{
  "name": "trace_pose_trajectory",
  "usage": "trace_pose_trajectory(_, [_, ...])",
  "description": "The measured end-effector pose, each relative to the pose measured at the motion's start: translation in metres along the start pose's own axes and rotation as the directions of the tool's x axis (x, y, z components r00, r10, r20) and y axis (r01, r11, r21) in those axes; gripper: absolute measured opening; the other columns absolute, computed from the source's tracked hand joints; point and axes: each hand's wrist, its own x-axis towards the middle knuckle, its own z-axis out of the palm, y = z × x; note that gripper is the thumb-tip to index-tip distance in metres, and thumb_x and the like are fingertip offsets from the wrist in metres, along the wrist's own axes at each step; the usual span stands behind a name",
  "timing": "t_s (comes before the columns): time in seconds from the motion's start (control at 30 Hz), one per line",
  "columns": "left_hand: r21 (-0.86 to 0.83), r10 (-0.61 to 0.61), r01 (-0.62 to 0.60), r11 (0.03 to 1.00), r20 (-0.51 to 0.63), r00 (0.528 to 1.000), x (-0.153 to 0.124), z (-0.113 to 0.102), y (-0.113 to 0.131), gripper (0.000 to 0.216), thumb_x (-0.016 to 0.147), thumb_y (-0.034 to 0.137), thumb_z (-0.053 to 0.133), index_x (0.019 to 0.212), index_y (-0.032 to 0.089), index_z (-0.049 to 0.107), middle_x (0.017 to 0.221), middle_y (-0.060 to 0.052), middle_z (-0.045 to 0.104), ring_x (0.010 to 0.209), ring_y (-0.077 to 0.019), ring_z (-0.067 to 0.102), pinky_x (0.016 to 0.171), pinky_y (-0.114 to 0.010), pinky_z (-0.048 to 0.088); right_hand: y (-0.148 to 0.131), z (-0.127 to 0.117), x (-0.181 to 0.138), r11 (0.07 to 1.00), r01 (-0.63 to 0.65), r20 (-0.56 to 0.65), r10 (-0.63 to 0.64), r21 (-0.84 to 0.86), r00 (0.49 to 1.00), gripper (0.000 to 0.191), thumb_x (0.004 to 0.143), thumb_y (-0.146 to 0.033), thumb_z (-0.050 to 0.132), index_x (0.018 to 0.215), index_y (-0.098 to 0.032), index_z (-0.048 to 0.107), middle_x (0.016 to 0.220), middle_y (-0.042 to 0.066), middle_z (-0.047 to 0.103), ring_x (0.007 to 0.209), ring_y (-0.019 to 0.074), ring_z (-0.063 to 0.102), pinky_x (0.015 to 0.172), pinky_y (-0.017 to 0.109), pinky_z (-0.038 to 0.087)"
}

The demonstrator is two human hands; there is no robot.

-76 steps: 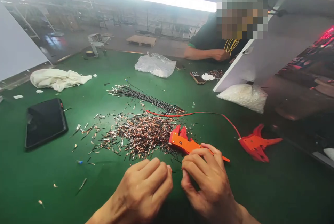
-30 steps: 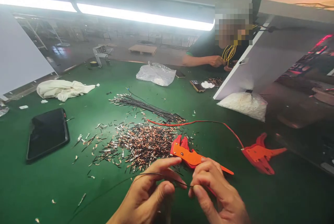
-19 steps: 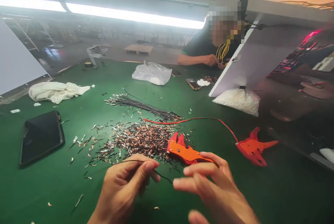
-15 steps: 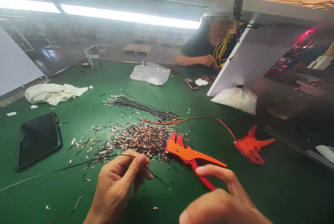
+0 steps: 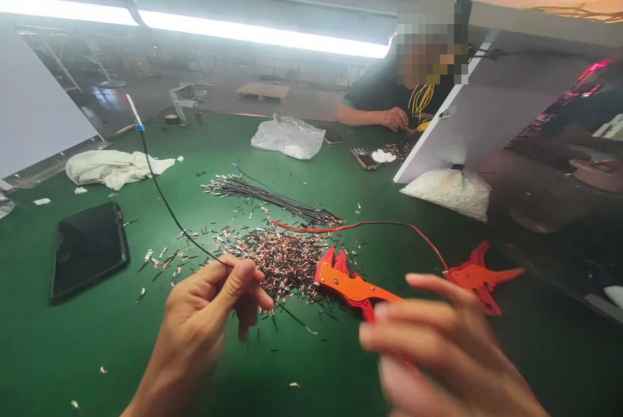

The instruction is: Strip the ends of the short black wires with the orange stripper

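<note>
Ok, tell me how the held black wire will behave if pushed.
The black wire is probably springy rather than floppy: it arcs up from the left hand without drooping. Being thin, it should be light. Its lower end sticks out past the grip, so a push there would likely bend it.

A thin black wire [image 5: 170, 211], tipped with a white sleeve [image 5: 131, 108] and blue collar [image 5: 139, 126] at upper left, bows down to a pale end at lower centre, held midway. The orange-and-red wire stripper [image 5: 351, 286] lies right of centre, handles spread, partly hidden.
</note>
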Motion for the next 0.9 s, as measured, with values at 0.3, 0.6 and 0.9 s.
trace_pose_trajectory(0.3, [-0.088,0.055,-0.081,0.993,-0.265,0.963,0.019,-0.011,0.02,0.041,0.068,0.054,0.082,0.071,0.016,0.069,0.056,-0.001,0.069,0.043,-0.0108,0.054,0.037,-0.019,0.044,0.045,0.041,-0.049,0.896,0.031,0.297,0.114,-0.442,0.948,0.065,0.099,-0.061,0.031,0.129,-0.01,0.056,0.101,0.017,0.068,0.082,0.0299,0.069,0.062,0.044,0.06])
trace_pose_trajectory(0.6, [-0.108,0.07,-0.098,0.989,-0.24,0.968,0.027,-0.006,0.005,0.037,0.075,0.05,0.077,0.074,0.015,0.066,0.058,-0.002,0.069,0.045,-0.0111,0.055,0.041,-0.022,0.045,0.061,0.054,-0.05,0.856,0.165,0.359,0.025,-0.489,0.933,0.048,0.099,-0.041,0.035,0.114,-0.003,0.062,0.087,0.017,0.066,0.072,0.031,0.067,0.055,0.047,0.061])
trace_pose_trajectory(0.9, [0.022,0.23,-0.234,0.972,-0.306,0.924,0.035,-0.002,-0.009,0.027,0.087,0.044,0.068,0.08,0.017,0.067,0.063,0.002,0.069,0.051,-0.0097,0.056,0.053,-0.023,0.047,0.073,0.024,-0.012,0.495,-0.715,0.71,0.245,0.494,0.66,0.04,0.102,-0.035,0.027,0.131,-0.026,0.053,0.111,0.01,0.071,0.096,0.0231,0.072,0.077,0.037,0.061])
